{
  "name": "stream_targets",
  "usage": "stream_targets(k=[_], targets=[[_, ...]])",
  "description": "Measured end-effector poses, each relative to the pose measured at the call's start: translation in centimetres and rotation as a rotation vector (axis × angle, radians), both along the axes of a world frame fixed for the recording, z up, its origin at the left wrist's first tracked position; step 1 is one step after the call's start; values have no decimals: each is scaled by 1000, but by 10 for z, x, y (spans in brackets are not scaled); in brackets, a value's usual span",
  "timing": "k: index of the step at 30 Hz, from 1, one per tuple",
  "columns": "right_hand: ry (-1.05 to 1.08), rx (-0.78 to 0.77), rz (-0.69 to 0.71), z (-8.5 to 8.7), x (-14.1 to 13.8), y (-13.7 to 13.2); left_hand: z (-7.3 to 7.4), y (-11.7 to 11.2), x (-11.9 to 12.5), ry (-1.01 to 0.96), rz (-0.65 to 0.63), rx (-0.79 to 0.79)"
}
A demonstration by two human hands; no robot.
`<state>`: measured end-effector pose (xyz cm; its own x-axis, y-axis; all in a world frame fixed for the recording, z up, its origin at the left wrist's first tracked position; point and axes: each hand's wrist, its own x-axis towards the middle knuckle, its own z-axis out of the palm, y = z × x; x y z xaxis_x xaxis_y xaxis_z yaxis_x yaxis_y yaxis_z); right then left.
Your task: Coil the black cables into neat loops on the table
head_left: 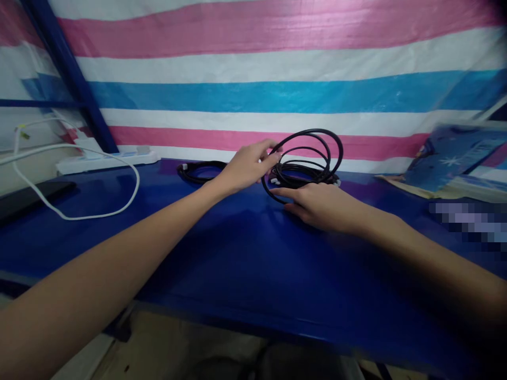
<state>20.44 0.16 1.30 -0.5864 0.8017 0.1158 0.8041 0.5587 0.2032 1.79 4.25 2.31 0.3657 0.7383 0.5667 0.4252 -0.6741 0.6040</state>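
Note:
A loosely coiled black cable [307, 163] lies at the back of the blue table [222, 248], with some loops standing up. My left hand [247, 166] reaches in from the left and pinches the coil's left side with its fingertips. My right hand [319, 206] rests flat on the table just in front of the coil, fingers stretched out and touching the nearest loop. A second black coiled cable [198, 171] lies flat to the left, behind my left wrist.
A white power strip [106, 158] with a white cord [95, 211] looping over the table sits at the back left. A dark flat object [27, 198] lies at the far left. Blue printed packaging [455, 158] lies at the right. A striped tarp hangs behind.

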Motion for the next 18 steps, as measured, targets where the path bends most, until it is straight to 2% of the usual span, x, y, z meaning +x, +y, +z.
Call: stream_targets(k=[2, 4, 6, 8, 11, 14, 18], targets=[[20, -118, -35, 10, 6, 1, -1, -1, 0, 11, 13, -101], [91, -349, -51, 23, 18, 3, -3, 0, 0, -28, 4, -209], [277, -704, -47, 34, 34, 5, -6, 3, -1, -88, -4, -295], [536, -925, -39, 40, 50, 9, -9, 6, -2, -171, 4, -372], [1025, -1008, -15, 36, 65, 14, -10, 8, -1, -357, 63, -474], [1432, -1058, 93, 26, 64, 18, -4, 6, 0, -540, 146, -531], [1590, -1167, 206, 21, 56, 20, 4, 5, -1, -615, 164, -597]])
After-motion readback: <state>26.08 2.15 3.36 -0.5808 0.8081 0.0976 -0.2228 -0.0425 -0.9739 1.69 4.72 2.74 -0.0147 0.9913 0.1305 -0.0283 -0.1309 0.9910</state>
